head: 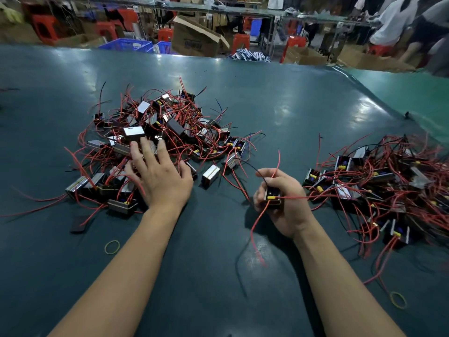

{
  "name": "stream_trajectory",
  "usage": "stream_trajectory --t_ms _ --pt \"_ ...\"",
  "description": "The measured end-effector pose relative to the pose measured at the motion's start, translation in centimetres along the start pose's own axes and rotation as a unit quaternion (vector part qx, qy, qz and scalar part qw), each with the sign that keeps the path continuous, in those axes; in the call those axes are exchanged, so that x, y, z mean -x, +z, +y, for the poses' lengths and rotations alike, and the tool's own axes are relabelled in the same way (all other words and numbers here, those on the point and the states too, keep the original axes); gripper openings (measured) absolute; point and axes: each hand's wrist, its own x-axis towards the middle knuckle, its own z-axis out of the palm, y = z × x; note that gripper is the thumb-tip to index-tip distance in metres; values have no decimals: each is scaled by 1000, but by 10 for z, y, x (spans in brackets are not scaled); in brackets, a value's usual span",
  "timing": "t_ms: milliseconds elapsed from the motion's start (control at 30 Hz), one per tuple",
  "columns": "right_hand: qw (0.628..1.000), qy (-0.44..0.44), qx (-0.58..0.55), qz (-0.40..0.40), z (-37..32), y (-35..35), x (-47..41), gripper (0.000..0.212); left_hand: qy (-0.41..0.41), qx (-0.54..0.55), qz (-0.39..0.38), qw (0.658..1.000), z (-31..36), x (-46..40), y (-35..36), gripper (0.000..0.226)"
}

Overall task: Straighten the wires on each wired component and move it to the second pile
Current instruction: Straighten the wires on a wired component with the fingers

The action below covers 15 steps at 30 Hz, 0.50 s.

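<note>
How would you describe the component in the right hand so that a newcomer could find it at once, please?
On the green table, look between the two wire piles, just left of the right pile. There the right hand grips one small black component. Unlike its neighbours, it is off the table, alone, red wires trailing.

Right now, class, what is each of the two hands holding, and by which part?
The right hand grips one wired component by its body. The left hand, fingers spread over the first pile, holds nothing.

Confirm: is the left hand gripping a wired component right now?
No. The left hand hovers with fingers spread over the left pile of red-wired black components; only the right hand grips one.
</note>
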Motion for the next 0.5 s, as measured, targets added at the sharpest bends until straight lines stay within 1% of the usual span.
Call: stream_trajectory --t_ms 67,100,200,267,300,367,433,500 --pt "1000 3 -13 -4 1 -1 0 22 -56 2 -36 998 -1 -5 1 61" --pt "1000 10 -18 -7 1 -1 0 25 -69 4 -40 997 -1 -5 1 61" --pt "1000 21 -13 -2 2 -1 -3 40 -60 24 -1 998 -4 -4 1 52" --pt "1000 14 -8 0 2 -1 -4 37 -58 38 13 998 -6 -4 0 43" --pt "1000 11 -7 -4 3 -1 -4 33 -65 41 8 997 -6 -5 0 45" --pt "1000 6 -8 -11 4 -3 -4 27 -84 30 -17 996 -4 -10 2 56" --pt "1000 -1 -16 -12 5 -5 -5 25 -78 -20 -46 996 -4 -14 6 65" --pt "1000 -7 -21 -11 5 -4 -5 24 -78 -54 -51 994 -5 -17 8 72"
